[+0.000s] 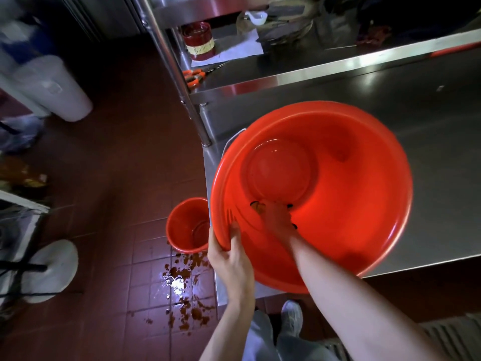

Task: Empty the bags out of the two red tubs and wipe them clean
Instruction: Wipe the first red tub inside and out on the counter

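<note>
Left grip [229, 259] curled round the red tub [351, 199] rim, right grip [277, 217] inside (blurred, closure unclear).

Tub [351, 178] glossy red plastic; table [429, 152] brushed steel, probably.

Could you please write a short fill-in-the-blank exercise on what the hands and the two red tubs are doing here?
1. The left hand grips the big red tub by its ____.
2. The right hand reaches ____ the big tub.
3. The small red tub stands on the ____.
4. The big tub is tilted against the metal ____.

Missing words: rim; inside; floor; table
</note>
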